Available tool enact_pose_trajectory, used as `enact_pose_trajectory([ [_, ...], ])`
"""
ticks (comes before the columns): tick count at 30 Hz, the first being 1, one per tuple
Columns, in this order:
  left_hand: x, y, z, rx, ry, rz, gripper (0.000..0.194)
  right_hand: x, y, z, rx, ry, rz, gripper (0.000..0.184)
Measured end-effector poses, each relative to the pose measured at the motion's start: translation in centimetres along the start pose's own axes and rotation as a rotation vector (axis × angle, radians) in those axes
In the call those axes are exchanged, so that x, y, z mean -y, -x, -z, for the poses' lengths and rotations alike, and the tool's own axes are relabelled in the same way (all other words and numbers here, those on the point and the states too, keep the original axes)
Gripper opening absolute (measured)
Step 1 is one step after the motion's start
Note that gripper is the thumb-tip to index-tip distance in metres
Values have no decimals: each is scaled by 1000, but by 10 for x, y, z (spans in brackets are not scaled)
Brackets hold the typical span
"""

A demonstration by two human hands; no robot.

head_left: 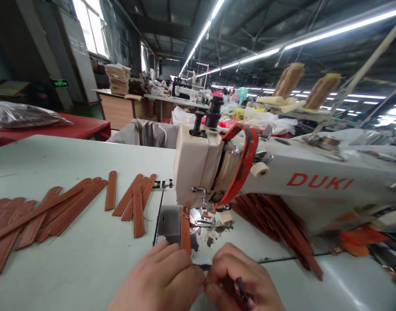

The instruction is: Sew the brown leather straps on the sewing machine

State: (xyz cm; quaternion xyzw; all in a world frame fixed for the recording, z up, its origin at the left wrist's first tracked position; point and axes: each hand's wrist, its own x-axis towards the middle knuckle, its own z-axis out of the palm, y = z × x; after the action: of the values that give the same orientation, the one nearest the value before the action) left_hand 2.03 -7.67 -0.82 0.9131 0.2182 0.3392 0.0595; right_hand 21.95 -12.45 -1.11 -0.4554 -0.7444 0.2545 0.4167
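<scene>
At the near edge of the table (71, 268), the left hand (162, 276) and right hand (245, 274) met at the fingertips. The left grip was curled; whether it pinched anything could not be determined. The right grip was folded around a dark object (241, 290), partly hidden. Just beyond the left knuckles, a brown strip (185, 237) lay with its far end beneath the head of the sewing machine (198, 168). Loose strips (138, 216) lay to the left. Thread cones (289, 82) stood farther back.

Across the pale desk (78, 160) now — brown strips (79, 207) overlapping at left, one lone strip (110, 191), a small cluster (138, 211), the sewing machine (196, 168) — and a bundle (279, 224) beneath its arm.
</scene>
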Motion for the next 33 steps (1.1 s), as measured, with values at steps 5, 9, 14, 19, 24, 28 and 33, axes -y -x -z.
enact_pose_trajectory([
  [5, 15, -5, 4, -68, 138, 71, 35, 4, -18, -5, -28, 26, -63, 14],
  [9, 38, -17, 3, 15, 254, 462, 28, -9, -36, 1, 7, 273, -131, 11],
  [14, 61, -31, -16, -11, 155, 572, 21, -37, -57, 6, -74, 527, -64, 18],
  [19, 63, -30, -25, -67, 122, 542, 24, -45, -62, 0, -153, 574, -26, 15],
  [24, 63, -29, -24, -63, 134, 506, 25, -47, -62, 1, -158, 496, -36, 19],
  [28, 65, -28, -26, -77, 136, 494, 26, -54, -58, 2, -228, 540, -100, 26],
  [33, 66, -23, -30, -134, 153, 473, 23, -63, -54, 5, -122, 568, -198, 30],
])
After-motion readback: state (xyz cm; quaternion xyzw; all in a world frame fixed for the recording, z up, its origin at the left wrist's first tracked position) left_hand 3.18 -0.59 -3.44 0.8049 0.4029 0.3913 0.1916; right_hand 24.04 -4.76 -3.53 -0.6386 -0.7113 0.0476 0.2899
